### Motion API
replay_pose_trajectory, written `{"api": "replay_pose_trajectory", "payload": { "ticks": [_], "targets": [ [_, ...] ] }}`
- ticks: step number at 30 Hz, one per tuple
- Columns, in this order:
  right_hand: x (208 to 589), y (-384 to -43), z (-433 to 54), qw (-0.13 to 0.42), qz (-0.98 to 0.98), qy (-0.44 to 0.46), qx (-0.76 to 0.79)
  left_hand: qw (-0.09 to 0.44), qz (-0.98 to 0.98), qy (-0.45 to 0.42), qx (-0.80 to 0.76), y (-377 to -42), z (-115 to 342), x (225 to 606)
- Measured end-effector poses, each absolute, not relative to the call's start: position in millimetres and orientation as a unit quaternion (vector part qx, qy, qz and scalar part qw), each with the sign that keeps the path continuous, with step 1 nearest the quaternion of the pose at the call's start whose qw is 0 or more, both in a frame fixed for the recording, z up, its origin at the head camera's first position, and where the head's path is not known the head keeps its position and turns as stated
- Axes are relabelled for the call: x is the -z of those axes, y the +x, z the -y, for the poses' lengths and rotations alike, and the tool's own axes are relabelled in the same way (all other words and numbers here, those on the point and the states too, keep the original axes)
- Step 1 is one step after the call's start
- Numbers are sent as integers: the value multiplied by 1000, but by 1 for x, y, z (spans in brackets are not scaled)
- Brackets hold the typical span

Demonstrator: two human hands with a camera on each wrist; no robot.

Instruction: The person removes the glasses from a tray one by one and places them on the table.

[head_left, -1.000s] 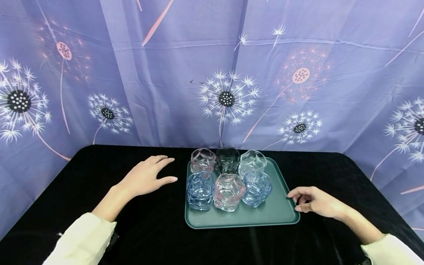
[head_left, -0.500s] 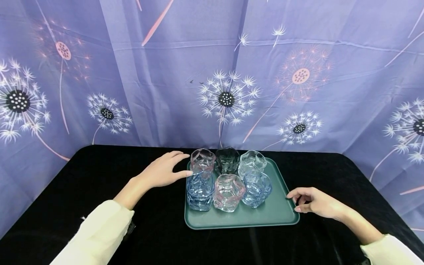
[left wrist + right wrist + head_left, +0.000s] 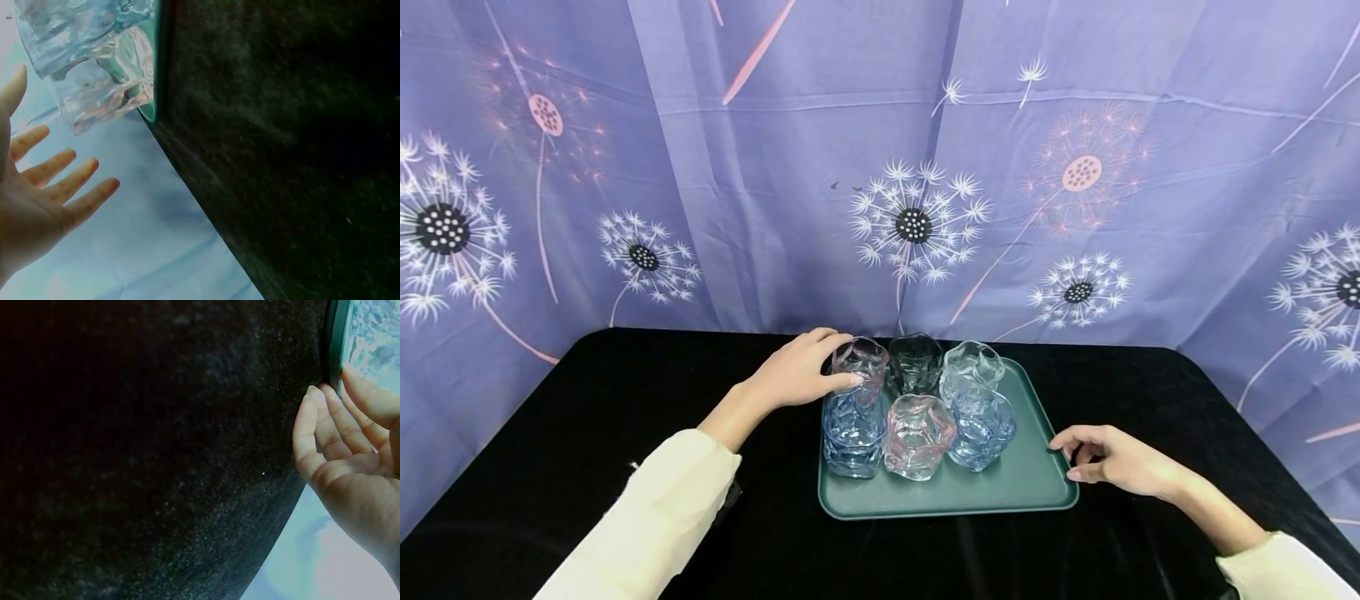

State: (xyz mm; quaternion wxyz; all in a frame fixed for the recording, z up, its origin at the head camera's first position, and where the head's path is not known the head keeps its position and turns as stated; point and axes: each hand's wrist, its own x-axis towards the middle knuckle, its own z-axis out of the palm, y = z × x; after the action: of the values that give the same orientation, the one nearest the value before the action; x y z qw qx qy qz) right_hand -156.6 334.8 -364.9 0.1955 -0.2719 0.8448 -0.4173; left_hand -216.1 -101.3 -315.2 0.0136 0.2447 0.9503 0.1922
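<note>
First, backdrop (image 3: 775, 208): a purple cloth printed with white and pink dandelions is hanging behind the counter (image 3: 760, 542) and along both of its sides.
Counter cover: black fabric is covering the whole visible top.
Tray (image 3: 1015, 490): a green rectangular tray with rounded corners is resting on the counter and carrying six glasses, grouped toward its left and rear.
Sleeves: a pale yellow left sleeve (image 3: 647, 517) and a matching right sleeve (image 3: 1292, 568) are covering the forearms.
Left hand (image 3: 800, 368): released; it is holding its fingers extended and spread at the rear pink glass (image 3: 861, 357), thumb in front of that glass in the head view. The left wrist view is showing a gap between fingers and glassware.
Right hand (image 3: 1112, 458): grasping; thumb and curled fingers are pinching the right rim of the tray.
Rear row: the rear pink glass is standing at left, a dark grey glass (image 3: 915, 367) in the middle, a clear glass (image 3: 973, 367) at right.
Front row: a left blue glass (image 3: 853, 442), a front pink-tinted glass (image 3: 917, 442) and a right blue glass (image 3: 982, 429) are standing close together; whether they are touching cannot be told.
</note>
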Motion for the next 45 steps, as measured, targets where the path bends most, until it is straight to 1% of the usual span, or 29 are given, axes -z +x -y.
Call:
{"api": "replay_pose_trajectory", "payload": {
  "ticks": [9,15,23,38,45],
  "targets": [
    [366,-156,-335,188,-849,-274,412,20,-945,232,-230,-224,88,317],
    [365,-156,-335,190,-850,-270,411,33,-939,218,-265,-229,83,321],
    [365,-157,-334,187,-851,-270,409,48,-937,213,-272,-230,76,321],
    [365,-156,-335,182,-851,-274,409,66,-923,191,-327,-234,77,329],
    [366,-156,-335,185,-851,-271,410,61,-920,185,-340,-234,77,331]
  ]
}}
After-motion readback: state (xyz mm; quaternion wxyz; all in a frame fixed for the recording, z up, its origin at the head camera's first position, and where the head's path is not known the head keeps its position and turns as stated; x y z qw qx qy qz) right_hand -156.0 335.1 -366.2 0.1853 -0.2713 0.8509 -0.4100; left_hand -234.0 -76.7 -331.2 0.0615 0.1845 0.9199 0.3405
